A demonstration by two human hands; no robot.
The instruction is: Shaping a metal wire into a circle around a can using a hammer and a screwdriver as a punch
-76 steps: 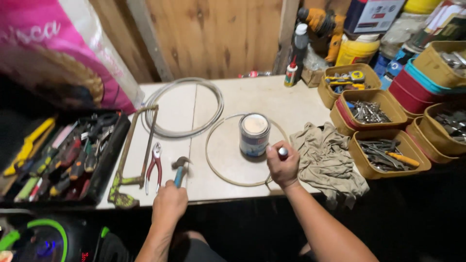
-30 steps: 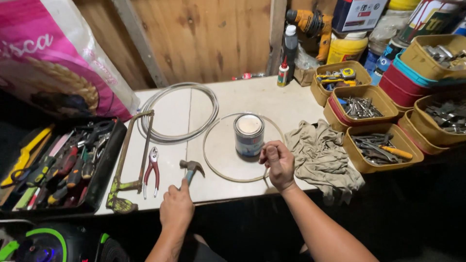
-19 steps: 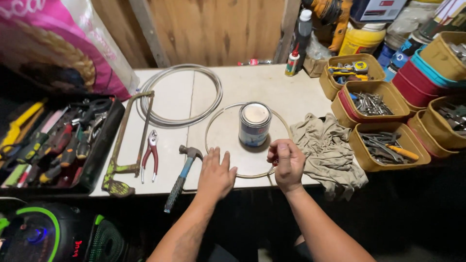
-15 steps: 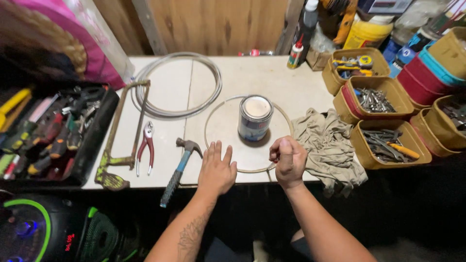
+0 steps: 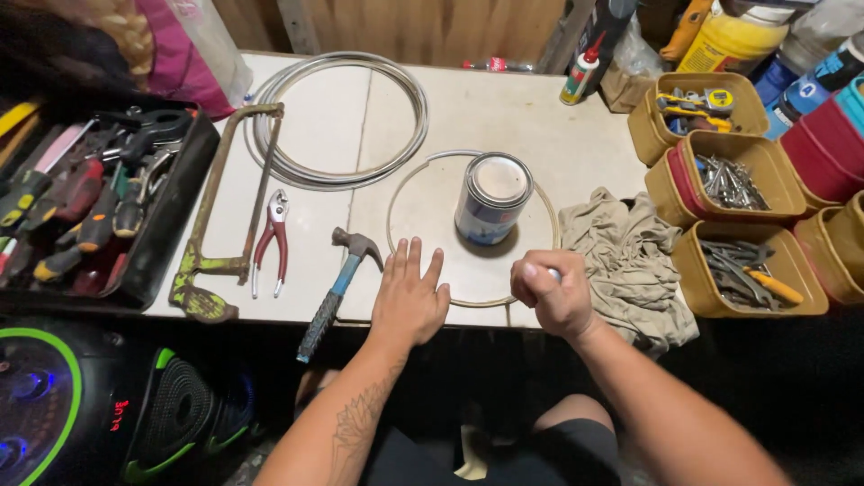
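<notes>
left hand [image 5: 409,297] off hammer [image 5: 340,274], flat, open | right hand [image 5: 553,292] fisted on wire ring [image 5: 468,229]

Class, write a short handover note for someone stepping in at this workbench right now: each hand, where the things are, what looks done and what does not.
Left hand: open, flat on the table edge, fingertips beside the wire ring, holding nothing.
Right hand: fisted at the ring's near edge; something small and pale shows in the fist, too hidden to identify.
Tin can: upright inside the ring, lid on.
Hammer: lying free, left of the left hand.
Pliers and hacksaw: untouched, further left.
Cloth: right of the ring.
Done: nothing visibly altered. Left: can unopened.
</notes>
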